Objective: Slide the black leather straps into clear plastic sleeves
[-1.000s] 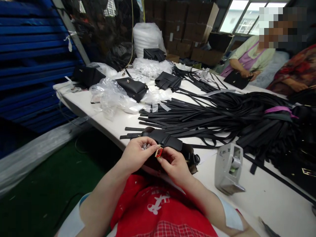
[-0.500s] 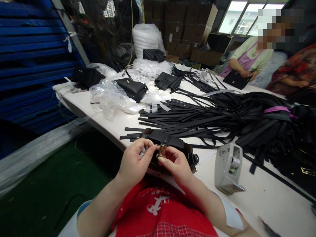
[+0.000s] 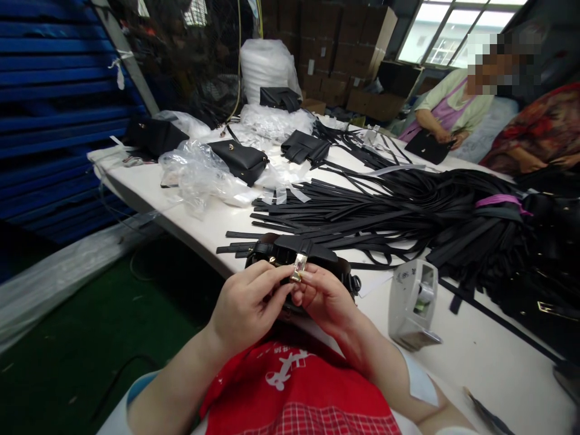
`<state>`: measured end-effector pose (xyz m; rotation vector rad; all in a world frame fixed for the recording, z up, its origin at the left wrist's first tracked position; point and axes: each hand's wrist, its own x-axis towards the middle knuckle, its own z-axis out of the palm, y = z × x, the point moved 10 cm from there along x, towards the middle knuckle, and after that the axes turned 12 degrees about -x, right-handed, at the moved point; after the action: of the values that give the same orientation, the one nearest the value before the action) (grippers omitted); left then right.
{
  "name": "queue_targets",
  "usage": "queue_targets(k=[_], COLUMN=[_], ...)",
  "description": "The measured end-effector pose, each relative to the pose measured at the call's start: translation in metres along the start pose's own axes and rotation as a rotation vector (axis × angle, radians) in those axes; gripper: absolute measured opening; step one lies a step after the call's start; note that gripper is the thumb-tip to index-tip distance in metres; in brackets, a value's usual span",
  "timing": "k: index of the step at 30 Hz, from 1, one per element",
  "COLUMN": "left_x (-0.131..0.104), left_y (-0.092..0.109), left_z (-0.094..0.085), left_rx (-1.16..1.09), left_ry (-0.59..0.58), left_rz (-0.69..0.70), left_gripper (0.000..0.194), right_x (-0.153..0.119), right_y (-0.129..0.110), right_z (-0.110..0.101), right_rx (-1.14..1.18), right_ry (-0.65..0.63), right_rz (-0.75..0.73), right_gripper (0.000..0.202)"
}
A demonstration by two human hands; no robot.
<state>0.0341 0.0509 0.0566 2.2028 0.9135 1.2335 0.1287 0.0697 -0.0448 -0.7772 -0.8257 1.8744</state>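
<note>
A black bag (image 3: 281, 248) lies at the table's near edge, in front of the red apron. On its front strap sits a shiny gold clasp (image 3: 299, 266). My left hand (image 3: 249, 299) is closed at the clasp's left side, thumb and fingertips pinched near its lower end. From the right, my right hand (image 3: 324, 296) grips the clasp's lower end between thumb and fingers. Both hands' fingertips nearly meet there and hide part of the bag's front.
Black straps (image 3: 385, 199) spread behind the bag, bundled with a pink tie. A tape dispenser (image 3: 413, 305) stands at the right. Plastic wrap (image 3: 199, 175) and black bags lie at the back left. Two people work at the far right, one holding a black bag (image 3: 428, 146).
My left hand has come to the clasp, and the small clear or silvery thing seen in it before no longer shows. The clasp now shows brighter. The view has shifted slightly.
</note>
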Motion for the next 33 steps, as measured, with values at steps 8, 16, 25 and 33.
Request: queue_targets(k=[8,16,25,33], left_x=[-0.001,-0.007,-0.007,0.004], left_y=[0.013,0.029,0.033,0.016], left_z=[0.007,0.020,0.020,0.004], left_rx=[0.291,0.540,0.575,0.358], left_ry=[-0.068,-0.152,-0.100,-0.013], left_rz=[0.163,0.294,0.301,0.116], left_gripper=[0.026,0.028,0.025,0.015], right_x=[0.008,0.012,0.010,0.009], right_y=[0.008,0.011,0.010,0.012], right_z=[0.002,0.009,0.009,0.007], right_rx=[0.160,0.182,0.122,0.096], right_ry=[-0.014,-0.088,-0.060,-0.069], right_rz=[0.090,0.075,0.071,0.061], right_gripper=[0.030,0.022,0.026,0.024])
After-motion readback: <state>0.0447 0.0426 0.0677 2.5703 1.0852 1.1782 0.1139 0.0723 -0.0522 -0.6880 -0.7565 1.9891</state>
